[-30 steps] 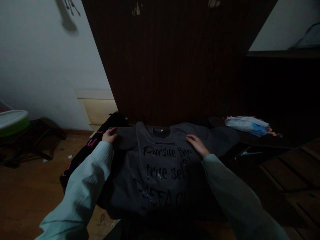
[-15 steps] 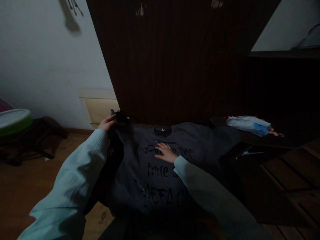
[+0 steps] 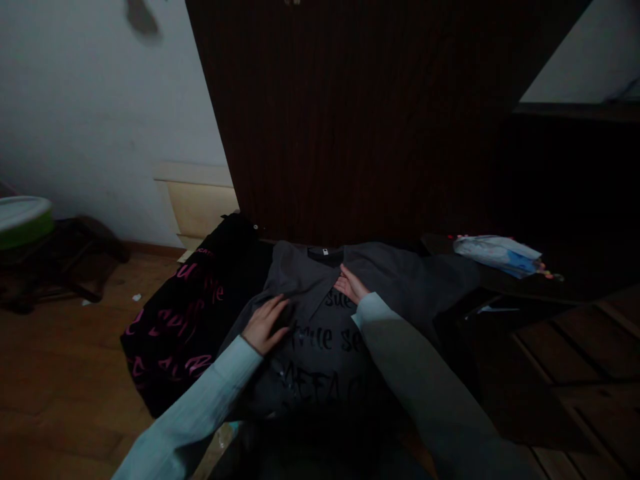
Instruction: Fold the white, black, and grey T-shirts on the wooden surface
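A dark grey shirt [image 3: 320, 347] with black lettering lies spread in front of me, its collar at the far side. Its left part is folded inward over the chest, covering some of the letters. My left hand [image 3: 265, 325] rests on this folded cloth with its fingers apart. Beside the fold's tip, my right hand [image 3: 351, 283] touches the shirt's upper chest, fingers stretched out to the left. Left of the shirt, a black cloth item with pink lettering [image 3: 170, 327] hangs over the edge.
A tall dark wooden panel [image 3: 360, 120] stands directly behind the shirt. To the right lies a white and blue plastic packet [image 3: 500, 255], near a black item with a light swoosh [image 3: 495, 309]. A green tub with a white lid [image 3: 25, 220] sits on a dark stool [image 3: 80, 257] at left.
My left hand has left the far left corner and come inward, and the shirt's left part is now folded over the chest. My right hand has shifted slightly up and right.
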A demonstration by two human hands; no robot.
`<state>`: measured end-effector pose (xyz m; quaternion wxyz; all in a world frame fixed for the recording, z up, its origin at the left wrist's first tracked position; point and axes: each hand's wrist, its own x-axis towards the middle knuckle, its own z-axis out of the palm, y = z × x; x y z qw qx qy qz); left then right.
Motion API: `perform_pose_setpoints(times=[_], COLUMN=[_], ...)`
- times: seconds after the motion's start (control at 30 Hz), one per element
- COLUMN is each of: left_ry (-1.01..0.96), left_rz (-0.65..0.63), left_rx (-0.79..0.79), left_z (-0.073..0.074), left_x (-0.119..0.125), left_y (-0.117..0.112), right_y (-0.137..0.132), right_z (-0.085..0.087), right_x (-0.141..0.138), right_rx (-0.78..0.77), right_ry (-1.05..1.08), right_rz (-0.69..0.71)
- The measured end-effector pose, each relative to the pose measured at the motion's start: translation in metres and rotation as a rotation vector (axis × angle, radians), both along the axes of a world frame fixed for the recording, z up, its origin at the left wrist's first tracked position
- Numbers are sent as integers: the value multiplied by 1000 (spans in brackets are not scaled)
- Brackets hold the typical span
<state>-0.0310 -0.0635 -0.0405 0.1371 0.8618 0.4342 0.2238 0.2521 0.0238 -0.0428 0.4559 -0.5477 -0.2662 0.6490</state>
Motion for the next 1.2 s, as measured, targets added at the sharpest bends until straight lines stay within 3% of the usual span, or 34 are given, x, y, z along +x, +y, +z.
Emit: perform_pose_setpoints(times=[0.1, 0.17, 0.23, 0.33, 0.47, 0.53, 0.6, 0.7, 0.77, 0.83, 0.9, 1.0, 1.07, 1.2], left_ry=[-44, -56, -68, -81, -123, -114, -76, 28, 88, 90, 23, -69, -53, 152], left_rz=[367, 491, 490, 477, 588, 675, 782, 930, 948, 918, 866, 716, 608, 377], left_rx=[-14, -90, -192, -262, 1, 97, 76, -96, -224, -294, -259, -84, -59, -260], left_z=[-19, -24, -22, -7, 19, 22, 15, -11, -26, -31, -22, 13, 41, 82], left_x=[-58, -78, -83, -74, -67, -69, -71, -72, -73, -77, -84, -89, -82, -38], left_y=[-20, -30, -35, -39, -56, -73, -94, -124, -140, -148, -145, -116, -83, 1], right_y=[4, 9, 15, 23, 29, 29, 27, 25, 24, 24, 24, 24, 21, 13], right_z=[-4, -7, -8, -7, -2, -1, -2, -4, -5, -3, 1, 7, 8, 4], right_x=[-6, -13, -19, -21, -17, -17, -18, -23, -24, -25, -27, -29, -30, -31], right_rx=[6, -4, -11, -14, 11, 41, 72, 102, 110, 106, 89, 41, 12, -10], right_ry=[-123, -217, -263, -292, -329, -341, -356, -392, -411, -412, -391, -337, -301, -259], right_rz=[-26, -63, -80, -84, -102, -103, -90, -70, -63, -55, -39, -13, -3, -39])
